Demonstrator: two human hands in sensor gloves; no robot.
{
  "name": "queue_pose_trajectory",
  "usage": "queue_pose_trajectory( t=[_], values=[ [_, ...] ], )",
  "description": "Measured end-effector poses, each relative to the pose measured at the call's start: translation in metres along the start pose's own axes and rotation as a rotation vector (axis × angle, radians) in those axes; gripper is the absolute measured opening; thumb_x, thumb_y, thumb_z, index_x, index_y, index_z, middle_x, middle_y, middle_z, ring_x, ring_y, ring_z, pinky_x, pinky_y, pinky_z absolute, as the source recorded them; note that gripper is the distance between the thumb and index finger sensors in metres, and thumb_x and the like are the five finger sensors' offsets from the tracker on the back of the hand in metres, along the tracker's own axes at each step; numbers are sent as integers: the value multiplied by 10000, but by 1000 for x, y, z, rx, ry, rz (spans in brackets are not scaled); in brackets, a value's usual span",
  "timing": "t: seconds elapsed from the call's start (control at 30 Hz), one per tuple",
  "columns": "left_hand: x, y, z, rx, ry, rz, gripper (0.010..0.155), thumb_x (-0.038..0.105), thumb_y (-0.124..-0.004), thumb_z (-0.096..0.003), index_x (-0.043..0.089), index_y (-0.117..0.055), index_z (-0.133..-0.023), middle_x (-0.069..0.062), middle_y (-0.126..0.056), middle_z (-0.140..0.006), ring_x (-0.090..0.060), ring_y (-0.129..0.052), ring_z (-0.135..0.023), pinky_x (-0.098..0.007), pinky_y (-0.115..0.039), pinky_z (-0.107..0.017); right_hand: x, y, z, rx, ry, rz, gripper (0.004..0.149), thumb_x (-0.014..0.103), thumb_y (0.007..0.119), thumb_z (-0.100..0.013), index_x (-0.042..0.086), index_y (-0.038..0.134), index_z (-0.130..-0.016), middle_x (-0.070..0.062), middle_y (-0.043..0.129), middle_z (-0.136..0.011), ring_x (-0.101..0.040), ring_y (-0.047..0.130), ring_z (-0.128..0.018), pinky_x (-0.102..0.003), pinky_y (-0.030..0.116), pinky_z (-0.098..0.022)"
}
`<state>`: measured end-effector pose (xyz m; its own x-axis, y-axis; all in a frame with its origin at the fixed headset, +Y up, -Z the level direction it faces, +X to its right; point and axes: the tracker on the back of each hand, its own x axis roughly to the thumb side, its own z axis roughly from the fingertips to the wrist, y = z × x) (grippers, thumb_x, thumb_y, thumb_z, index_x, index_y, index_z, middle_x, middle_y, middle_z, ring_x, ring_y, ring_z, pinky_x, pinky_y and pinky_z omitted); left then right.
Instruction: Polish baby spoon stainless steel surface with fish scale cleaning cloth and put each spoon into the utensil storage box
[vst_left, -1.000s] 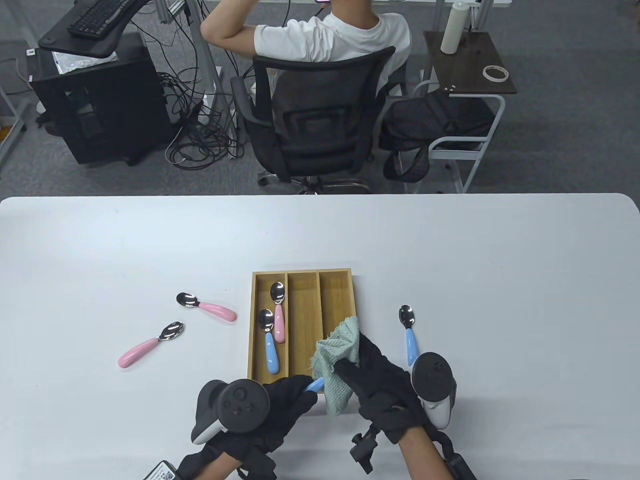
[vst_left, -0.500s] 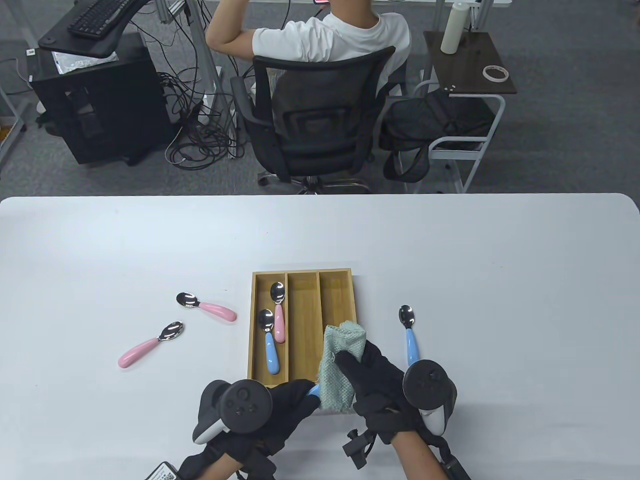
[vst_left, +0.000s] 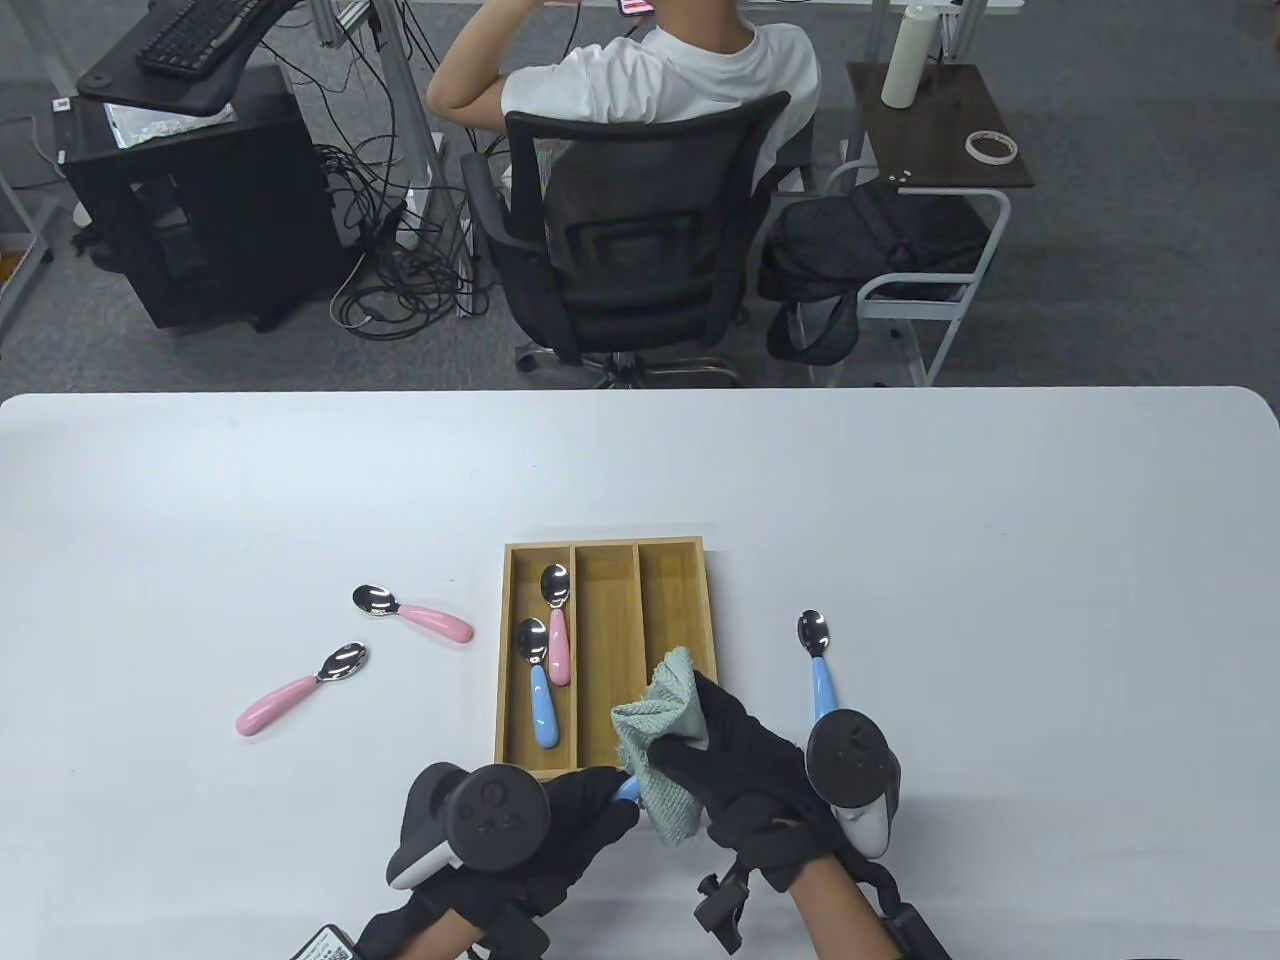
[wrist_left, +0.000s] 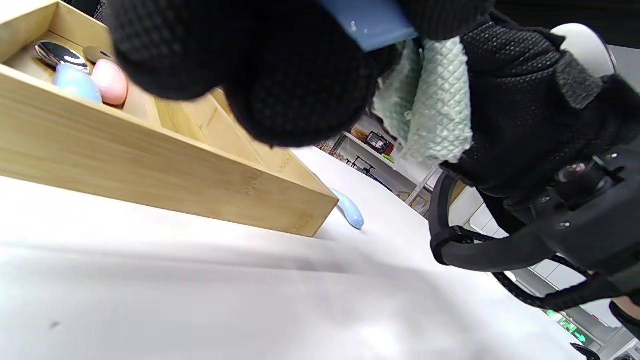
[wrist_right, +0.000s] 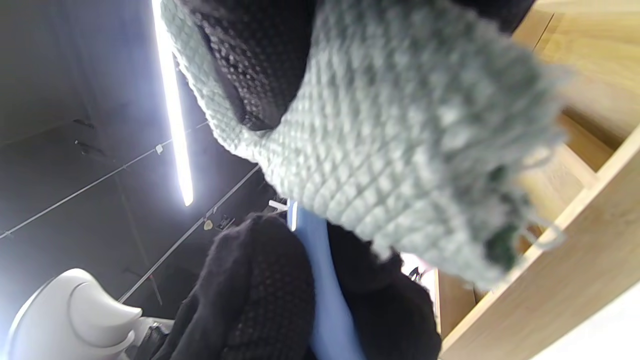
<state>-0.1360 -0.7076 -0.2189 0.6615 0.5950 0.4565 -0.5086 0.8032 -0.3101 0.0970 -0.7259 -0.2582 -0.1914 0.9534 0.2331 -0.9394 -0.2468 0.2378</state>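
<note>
Basically mid-polish right now. Left hand (vst_left: 560, 815) curled round the blue-handled spoon (vst_left: 627, 789), only a sliver of blue handle poking out between glove and cloth. Right hand (vst_left: 745, 765) clamped on the fish scale cloth (vst_left: 660, 745), bunched over what must be the spoon's steel end; bowl completely hidden, so can't say how shiny yet.

Compared with half a second back: cloth pulled a touch leftward and down toward the left hand, its top corner sitting lower over the box, right hand rotated a bit. Looks like one more rubbing stroke along the metal rather than a finish, so probably still wiping, drop-off not started.

Spoon sits right between the two hands, pinched from the left and wrapped from the right, hovering at the near edge of the utensil storage box (vst_left: 605, 555). Just beyond the knuckles: left compartment already holding a blue spoon (vst_left: 540, 690) and a pink spoon (vst_left: 556, 625), middle and right ones bare where visible. Beside the right hand's tracker, another blue spoon on the table (vst_left: 818, 665). Further off, up and left of the left hand, two pink spoons (vst_left: 300, 690) (vst_left: 412, 614) waiting their turn.
</note>
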Motion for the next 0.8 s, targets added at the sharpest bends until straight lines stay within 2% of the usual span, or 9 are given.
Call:
queue_pose_trajectory(
  t=[0.13, 0.3, 0.43, 0.53, 0.6, 0.67, 0.73, 0.77, 0.8],
  values=[
    [0, -1, -1, 6, -3, 10, 543, 493, -581, -612, 133, -738, -987, -58, -925, -784, -133, -1052, -385, -349, -926, -315, 2, 0, 2, -65, -11, 86, 656, 433, 861, -524, 88, 587, -1010, -39, 834, -812, -156, 1009, -536, -305, 945, -426],
    [0, 2, 1, 18, -5, 33, 547, 497, -583, -610, 134, -743, -987, -56, -933, -771, -111, -1048, -352, -327, -926, -286, 4, 0, 4, -100, -53, 171, 568, 501, 702, -596, 76, 651, -969, -25, 901, -725, -97, 1041, -456, -272, 962, -369],
    [-1, 1, 1, 26, 2, 27, 551, 497, -585, -609, 128, -746, -986, -53, -942, -758, -94, -1048, -331, -309, -929, -266, 5, 1, 4, -84, -65, 205, 543, 430, 615, -635, 11, 626, -981, -73, 922, -735, -113, 1080, -475, -271, 992, -372],
    [-6, 0, -1, 13, 19, 26, 550, 490, -586, -610, 124, -742, -989, -59, -940, -765, -103, -1055, -335, -313, -933, -268, 2, 3, 1, 17, -10, 45, 535, 315, 661, -638, -18, 514, -1030, -142, 830, -877, -236, 1053, -629, -332, 976, -472],
    [-8, 0, -2, -1, 15, 53, 547, 489, -590, -609, 127, -740, -991, -60, -937, -775, -109, -1058, -348, -318, -936, -276, -1, 3, -1, 27, -4, -44, 550, 255, 732, -621, 5, 485, -1044, -130, 784, -935, -279, 1012, -717, -376, 950, -527],
    [-11, 3, -5, -94, -37, 116, 547, 483, -603, -609, 129, -721, -1009, -53, -926, -801, -97, -1067, -366, -305, -945, -288, -2, 4, -1, 31, 3, -64, 609, 267, 814, -579, 36, 500, -1047, -110, 795, -918, -264, 1016, -683, -368, 951, -522],
    [-17, 5, -9, -329, -68, 325, 558, 432, -631, -624, 88, -646, -1062, -110, -864, -885, -145, -1077, -454, -328, -946, -336, -3, 3, -3, 19, 6, -47, 651, 362, 885, -522, 71, 578, -1018, -27, 847, -851, -190, 1038, -596, -319, 970, -466],
    [-21, 6, -9, -390, -70, 397, 561, 403, -644, -630, 75, -612, -1084, -141, -827, -927, -176, -1067, -515, -349, -936, -377, -3, 3, -4, 11, 10, -41, 649, 392, 896, -510, 88, 604, -1004, -23, 860, -824, -163, 1038, -566, -303, 971, -446],
    [-26, 8, -10, -381, -72, 414, 558, 399, -654, -629, 75, -623, -1082, -151, -823, -932, -180, -1065, -531, -351, -937, -386, -4, 4, -4, 3, 17, -36, 639, 417, 891, -510, 101, 619, -994, -18, 865, -803, -141, 1035, -536, -290, 970, -427]
  ],
)
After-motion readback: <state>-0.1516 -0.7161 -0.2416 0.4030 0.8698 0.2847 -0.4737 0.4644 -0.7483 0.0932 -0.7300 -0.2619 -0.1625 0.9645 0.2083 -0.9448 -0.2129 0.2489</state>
